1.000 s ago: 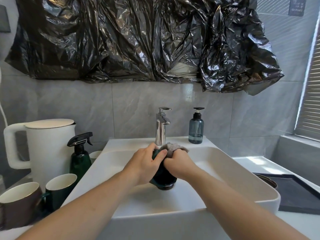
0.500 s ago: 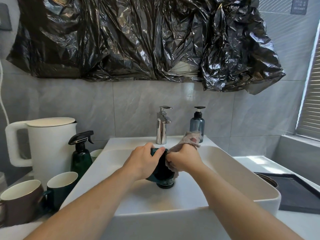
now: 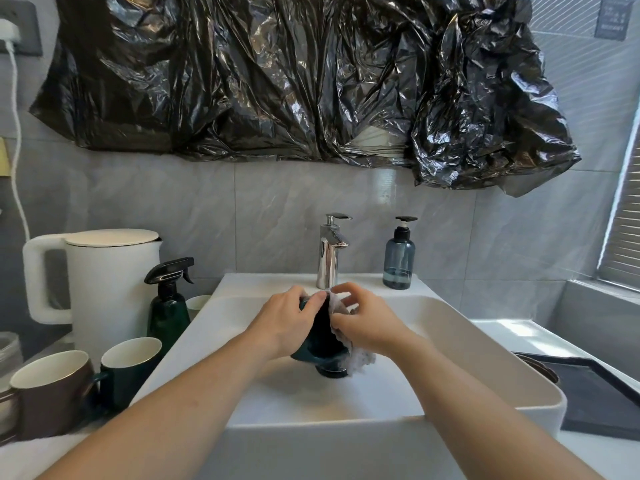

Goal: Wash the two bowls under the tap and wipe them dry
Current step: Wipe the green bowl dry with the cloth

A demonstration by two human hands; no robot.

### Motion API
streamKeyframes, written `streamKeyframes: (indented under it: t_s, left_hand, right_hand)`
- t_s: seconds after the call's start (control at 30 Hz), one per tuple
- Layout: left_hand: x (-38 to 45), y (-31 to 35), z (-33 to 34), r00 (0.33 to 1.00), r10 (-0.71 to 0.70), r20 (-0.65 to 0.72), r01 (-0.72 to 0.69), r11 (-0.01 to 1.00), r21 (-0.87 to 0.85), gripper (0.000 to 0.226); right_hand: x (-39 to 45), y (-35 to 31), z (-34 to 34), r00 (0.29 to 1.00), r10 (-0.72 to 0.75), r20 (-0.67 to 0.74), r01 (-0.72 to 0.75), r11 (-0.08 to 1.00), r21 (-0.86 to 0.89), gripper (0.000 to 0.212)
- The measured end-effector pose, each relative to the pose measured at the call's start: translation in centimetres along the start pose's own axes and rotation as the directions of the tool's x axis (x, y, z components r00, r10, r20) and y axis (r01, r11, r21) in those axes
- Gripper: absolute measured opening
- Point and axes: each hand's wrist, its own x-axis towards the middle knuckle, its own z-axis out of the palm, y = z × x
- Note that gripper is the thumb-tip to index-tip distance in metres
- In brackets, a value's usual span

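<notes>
Frame centre: left hand grips a glossy dark-green bowl; right hand pinches a nubby grey cloth above the smooth white sink.

I count two hands over the basin — the left hand and the right hand — with one dark green bowl and one pale cloth between them. One sink, one chrome tap. Two bottles: one blue pump bottle, one green spray bottle. One white kettle. Two mugs stand plainly at left, a brown mug and a green mug; a pale rim behind the sprayer may be a third cup — too hidden to tell.
</notes>
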Motion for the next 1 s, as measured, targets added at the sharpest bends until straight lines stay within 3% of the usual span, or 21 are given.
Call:
streamKeyframes:
  t_s: [0.27,0.47,0.6,0.7,0.77,0.83,1.0]
  left_hand:
    - [0.33,0.32,0.16,0.992,-0.048,-0.119,0.024,0.979,-0.201,0.045]
    - [0.2,0.19,0.16,0.991,-0.006,-0.131,-0.014,0.989,-0.145,0.043]
    - [0.26,0.62,0.01,0.979,-0.03,-0.201,-0.007,0.984,-0.179,0.042]
    - [0.44,0.61,-0.09,0.978,-0.036,-0.204,-0.01,0.976,-0.219,0.043]
    - [0.41,0.57,0.04,0.985,-0.025,-0.171,-0.017,0.972,-0.236,0.041]
    - [0.27,0.64,0.2,0.989,0.004,-0.15,-0.035,0.978,-0.204,0.04]
    - [0.16,0.76,0.09,0.978,0.019,-0.206,-0.055,0.984,-0.167,0.04]
  right_hand:
    - [0.12,-0.12,0.59,0.989,-0.127,-0.078,0.136,0.983,0.125,0.048]
    - [0.5,0.32,0.87,0.997,-0.074,0.006,0.072,0.986,0.151,0.037]
    - [0.36,0.22,0.66,0.998,-0.042,-0.054,0.049,0.989,0.137,0.019]
    - [0.32,0.34,0.8,0.99,-0.068,-0.123,0.077,0.994,0.073,0.035]
    - [0.11,0.19,0.89,0.989,-0.111,-0.1,0.122,0.986,0.111,0.053]
    - [-0.09,-0.08,0.88,0.986,-0.156,-0.059,0.164,0.969,0.187,0.058]
    - [0.36,-0.15,0.98,0.991,-0.109,-0.081,0.127,0.952,0.277,0.031]
